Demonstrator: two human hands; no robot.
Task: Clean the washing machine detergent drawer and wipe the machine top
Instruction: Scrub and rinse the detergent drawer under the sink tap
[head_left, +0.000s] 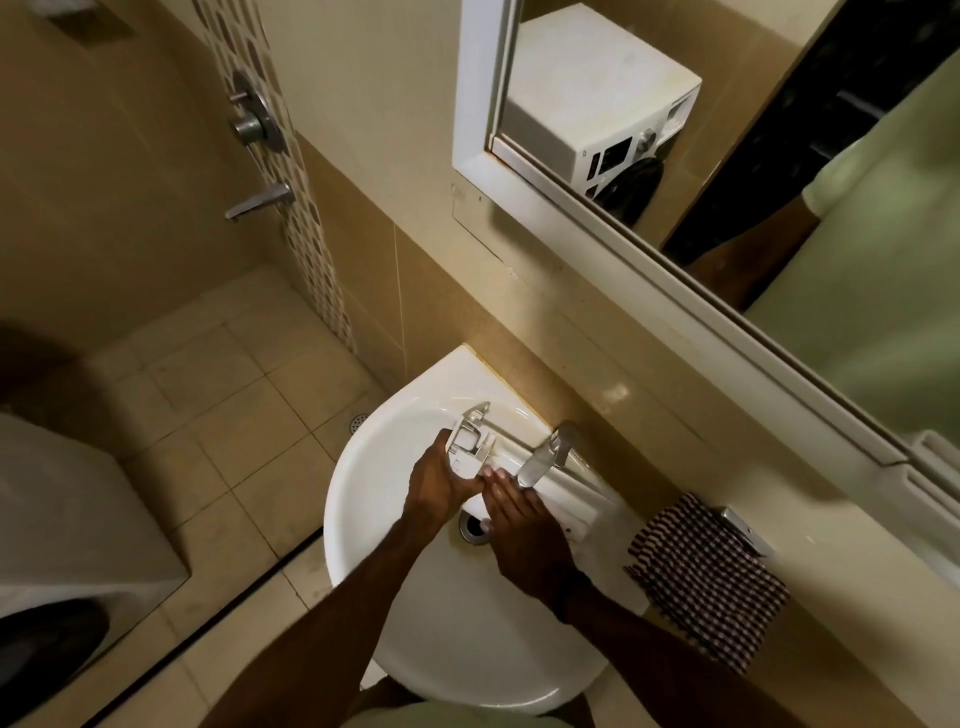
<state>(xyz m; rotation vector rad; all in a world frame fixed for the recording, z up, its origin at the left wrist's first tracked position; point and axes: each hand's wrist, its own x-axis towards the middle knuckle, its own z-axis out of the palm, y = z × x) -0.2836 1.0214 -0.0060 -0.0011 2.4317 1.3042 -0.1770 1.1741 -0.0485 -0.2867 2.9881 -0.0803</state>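
Detergent drawer (470, 449), white plastic and pulled free of its machine, is held inside a round white sink (353, 499), lying slantwise across the back of the basin just below a chrome tap (545, 454). The left grip (441, 480), a bare hand, is clamped on the drawer's near end, with the fingers curled round its edge. The right grip (519, 514), also a bare hand, is spread apart, its straight fingers laid flat on the drawer's long side beneath the spout; nothing is clasped by it. Whether water is running cannot be told. A metal drain (474, 527) is seen in the basin floor between the two wrists.

A dark-and-white checked cloth (706, 582) is draped just right of the sink, over a beige ledge. Above it, a white-framed mirror (571, 208) is mounted on the tiled wall, and the top and control panel of a white washing machine (67, 519) are reflected in it. The machine itself is glimpsed at the far left edge, standing on the beige tiled floor (234, 415), well apart from the sink. Chrome shower fittings (254, 119) are fixed to the wall at upper left.
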